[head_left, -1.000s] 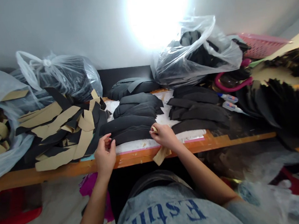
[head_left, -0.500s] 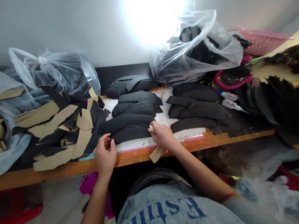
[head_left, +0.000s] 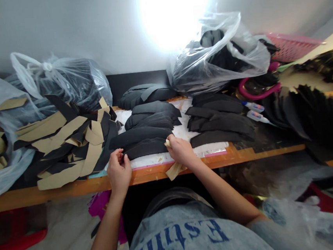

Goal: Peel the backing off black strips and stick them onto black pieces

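Curved black pieces [head_left: 145, 147] lie in an overlapping pile at the front of a white sheet [head_left: 155, 159]. My left hand [head_left: 119, 170] pinches the left end of the nearest black piece between thumb and fingers. At the pile's right end, my right hand [head_left: 180, 150] is closed on a tan strip [head_left: 175, 171], whose lower part hangs over the table's front edge. More black pieces [head_left: 154, 116] are stacked behind, and another group [head_left: 216, 120] lies to the right.
Loose tan and black strips [head_left: 64, 138] are heaped at left. Plastic bags [head_left: 62, 80] stand behind, another bag [head_left: 221, 56] at back right. Glue bottles [head_left: 255, 112], pink-handled scissors [head_left: 260, 94] and a pink basket [head_left: 291, 46] are on the right.
My left hand has shifted very slightly to the right along the edge of the pile. My right hand has barely moved.
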`<state>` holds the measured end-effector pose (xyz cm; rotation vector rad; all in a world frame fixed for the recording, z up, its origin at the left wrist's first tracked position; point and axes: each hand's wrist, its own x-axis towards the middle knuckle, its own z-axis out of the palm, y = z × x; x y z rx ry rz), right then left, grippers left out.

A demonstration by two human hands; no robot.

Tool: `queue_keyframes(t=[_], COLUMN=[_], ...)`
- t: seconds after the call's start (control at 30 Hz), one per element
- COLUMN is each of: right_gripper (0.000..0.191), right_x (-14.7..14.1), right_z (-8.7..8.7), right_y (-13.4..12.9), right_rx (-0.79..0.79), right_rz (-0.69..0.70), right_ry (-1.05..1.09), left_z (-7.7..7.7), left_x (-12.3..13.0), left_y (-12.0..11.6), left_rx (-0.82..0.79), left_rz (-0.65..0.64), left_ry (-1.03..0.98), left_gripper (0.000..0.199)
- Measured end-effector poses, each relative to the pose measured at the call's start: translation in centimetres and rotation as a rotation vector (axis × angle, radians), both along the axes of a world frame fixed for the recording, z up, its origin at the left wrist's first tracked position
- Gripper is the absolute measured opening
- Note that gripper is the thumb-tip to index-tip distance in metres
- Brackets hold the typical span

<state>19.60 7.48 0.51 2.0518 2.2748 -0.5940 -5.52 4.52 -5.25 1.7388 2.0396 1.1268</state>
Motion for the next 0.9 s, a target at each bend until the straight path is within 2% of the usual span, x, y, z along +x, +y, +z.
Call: queue_keyframes(t=[0.13, 0.23, 0.3, 0.37, 0.4, 0.47, 0.53, 0.6, 0.67, 0.73, 0.8, 0.9], right_gripper=[0.024, 0.037, 0.041, 0.038, 0.037, 0.036, 0.033, 0.022, 0.016, 0.017, 0.024, 0.037], right_x=[-0.3, 0.3, 0.9, 1.5, 1.7, 1.8, 1.6, 1.5, 2.0, 3.9, 7.8, 16.1], right_z=[0.2, 0.2, 0.1, -0.2, -0.4, -0.9, -1.5, -1.8, -1.6, -0.8, 0.4, 1.9], right_y=[-0.1, 0.0, 0.1, 0.1, 0.0, -0.2, -0.4, -0.7, -1.0, -1.4, -1.8, -2.5], right_rx=[0.034, 0.095, 0.110, 0.124, 0.137, 0.164, 0.185, 0.188, 0.166, 0.141, 0.133, 0.105], right_rz=[-0.007, -0.037, -0.032, 0.013, 0.031, 0.038, 0.035, 0.059, 0.092, 0.079, 0.017, -0.131], right_ry=[-0.053, -0.101, -0.105, -0.068, -0.039, 0.030, 0.112, 0.241, 0.456, 0.696, 0.848, 0.754], left_z=[0.3, 1.3, 2.1, 2.4, 2.3, 1.9, 1.2, 0.8, 0.6, 0.7, 0.8, 1.0], left_x=[0.7, 1.1, 0.8, -0.1, -0.5, -1.2, -1.5, -1.3, -1.3, -1.9, -3.3, -6.7], left_y=[-0.1, -0.5, -0.5, -0.5, -0.4, -0.2, -0.2, -0.4, -0.8, -1.2, -1.1, -0.3], left_rx=[-0.015, -0.040, -0.067, -0.098, -0.105, -0.076, 0.011, 0.095, 0.103, 0.057, 0.046, 0.104], left_rz=[0.001, 0.004, 0.071, 0.137, 0.129, 0.032, -0.061, -0.081, -0.091, -0.124, -0.091, 0.084], left_ry=[0.100, 0.236, 0.319, 0.355, 0.352, 0.317, 0.271, 0.224, 0.159, 0.093, 0.103, 0.316], left_gripper=[0.033, 0.045, 0.058, 0.069, 0.067, 0.052, 0.039, 0.032, 0.029, 0.028, 0.028, 0.035])
